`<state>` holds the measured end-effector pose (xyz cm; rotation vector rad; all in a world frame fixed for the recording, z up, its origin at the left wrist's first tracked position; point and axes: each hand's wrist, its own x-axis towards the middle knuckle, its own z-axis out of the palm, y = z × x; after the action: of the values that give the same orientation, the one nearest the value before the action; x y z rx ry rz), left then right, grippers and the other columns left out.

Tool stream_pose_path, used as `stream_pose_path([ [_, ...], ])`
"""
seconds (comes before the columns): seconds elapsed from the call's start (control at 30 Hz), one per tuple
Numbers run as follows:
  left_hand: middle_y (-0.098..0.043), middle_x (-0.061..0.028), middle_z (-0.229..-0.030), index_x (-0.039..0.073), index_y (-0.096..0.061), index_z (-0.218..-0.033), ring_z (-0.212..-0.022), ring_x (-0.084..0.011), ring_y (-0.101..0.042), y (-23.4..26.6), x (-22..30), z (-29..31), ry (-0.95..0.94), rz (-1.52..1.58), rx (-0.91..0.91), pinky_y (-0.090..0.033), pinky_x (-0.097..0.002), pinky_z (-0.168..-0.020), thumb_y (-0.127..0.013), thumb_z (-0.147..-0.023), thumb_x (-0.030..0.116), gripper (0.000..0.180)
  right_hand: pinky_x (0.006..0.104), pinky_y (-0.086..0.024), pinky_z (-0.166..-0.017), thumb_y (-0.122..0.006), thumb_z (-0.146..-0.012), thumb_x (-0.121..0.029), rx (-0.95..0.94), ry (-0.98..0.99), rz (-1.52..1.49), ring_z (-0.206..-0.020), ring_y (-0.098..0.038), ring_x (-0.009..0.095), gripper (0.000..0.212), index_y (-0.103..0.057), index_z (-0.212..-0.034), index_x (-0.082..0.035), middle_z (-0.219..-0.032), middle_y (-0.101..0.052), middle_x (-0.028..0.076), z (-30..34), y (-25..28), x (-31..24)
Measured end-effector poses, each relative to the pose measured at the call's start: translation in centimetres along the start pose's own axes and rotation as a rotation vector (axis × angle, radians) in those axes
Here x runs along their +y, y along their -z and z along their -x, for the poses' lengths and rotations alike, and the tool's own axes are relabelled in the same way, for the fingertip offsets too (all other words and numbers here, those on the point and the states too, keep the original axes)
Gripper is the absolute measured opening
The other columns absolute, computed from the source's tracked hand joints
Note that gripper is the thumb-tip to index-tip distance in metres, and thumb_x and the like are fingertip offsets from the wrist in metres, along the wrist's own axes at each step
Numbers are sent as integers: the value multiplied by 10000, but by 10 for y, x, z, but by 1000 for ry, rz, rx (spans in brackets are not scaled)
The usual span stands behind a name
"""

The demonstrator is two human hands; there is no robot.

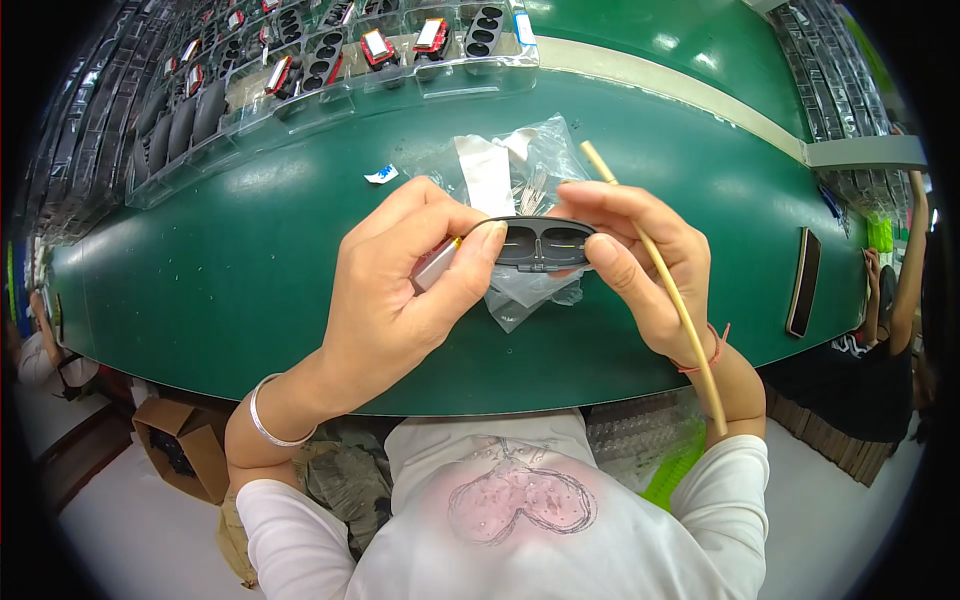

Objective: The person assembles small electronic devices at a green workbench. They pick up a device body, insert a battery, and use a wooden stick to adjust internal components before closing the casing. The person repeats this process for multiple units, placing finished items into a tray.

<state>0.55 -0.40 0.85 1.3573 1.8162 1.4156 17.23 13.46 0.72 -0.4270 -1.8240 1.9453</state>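
Between my two hands, above the green table, is a small black oval plastic housing (540, 246) with rounded hollows and a hinge-like tab on its near edge. My left hand (395, 265) pinches its left end, thumb in front. A silver-white battery-like block (436, 262) with a bit of red and yellow sticks out under my left fingers. My right hand (645, 260) grips the housing's right end between thumb and fingers. A thin bamboo-coloured stick (668, 280) also rests in my right hand, slanting down past the wrist.
Behind my hands lies a clear plastic bag (550, 155) with thin metal pins (530, 198) and a white paper piece (484, 172). A clear tray (430, 85) of black housings and red-and-white parts stands far left. A phone (803, 282) lies at right; other people sit at both sides.
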Motion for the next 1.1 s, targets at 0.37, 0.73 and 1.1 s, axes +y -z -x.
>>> stream_pose_path([
  [0.37, -581, -79, -752, 12, -688, -934, -605, -167, -578, -9, 8, -3, -60, -127, -33, -450, -274, -516, -681, -804, 33, 132, 236, -475, -482, -524, -914, 19, -26, -27, 239, -539, -598, 98, 230, -634, -1116, 14, -691, -638, 79, -2, -5, 5],
  [0.73, -596, -76, -775, 8, -694, -932, -647, -149, -568, -6, 3, -10, -133, -8, -12, -441, -258, -566, -699, -802, 45, 135, 208, -431, -455, -524, -906, 33, 79, 39, 196, -517, -564, 70, 213, -653, -1073, 9, -710, -641, 65, -2, -15, 6],
  [1.1, -592, -44, -815, -5, -682, -985, -670, -83, -500, -7, -4, -5, -115, -6, 39, -366, -215, -571, -649, -881, 99, 150, 212, -447, -505, -507, -963, -82, 15, 14, 250, -568, -562, 75, 231, -609, -1156, -5, -743, -643, 55, 0, -15, 9],
])
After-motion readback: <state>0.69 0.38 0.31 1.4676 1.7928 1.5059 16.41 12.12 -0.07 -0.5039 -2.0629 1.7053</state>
